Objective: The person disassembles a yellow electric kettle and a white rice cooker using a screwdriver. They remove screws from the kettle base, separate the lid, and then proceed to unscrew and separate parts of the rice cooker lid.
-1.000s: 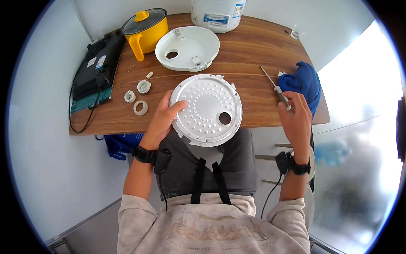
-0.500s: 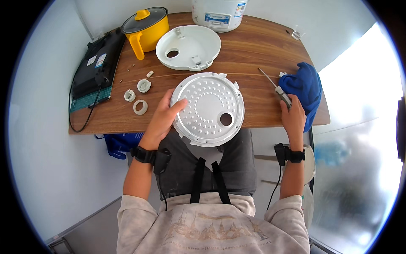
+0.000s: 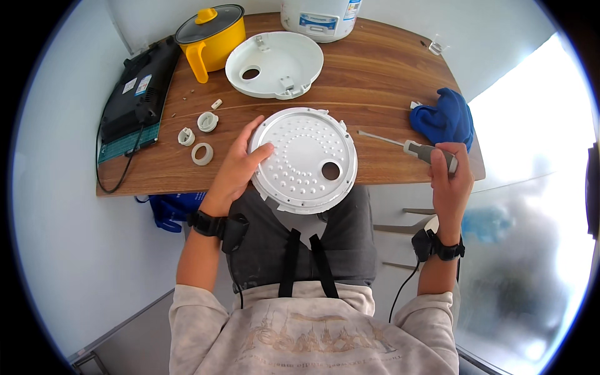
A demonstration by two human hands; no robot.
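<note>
My left hand (image 3: pixel 242 160) grips the left rim of a round silver metal lid plate (image 3: pixel 304 147), thumb on top and fingers underneath. Raised dots ring the plate's face, and one round hole sits at its lower right. The plate overhangs the table's front edge, above my lap. My right hand (image 3: pixel 451 172) is closed around the grey handle of a screwdriver (image 3: pixel 431 154), whose shaft points left toward the plate with its tip apart from it. A blue cloth (image 3: pixel 445 117) lies just beyond that hand.
A white plastic lid cover (image 3: pixel 275 65) lies upturned behind the plate. Left of it are a yellow pot (image 3: pixel 215 47), white round caps (image 3: pixel 207 122), a white ring (image 3: pixel 202 154) and a black device (image 3: pixel 139 94) on a green mat (image 3: pixel 119 149). A white appliance (image 3: pixel 320 22) stands at the back.
My right hand has lifted the screwdriver off the table beside the cloth and swung its shaft to point left. The left hand still holds the plate in nearly the same place.
</note>
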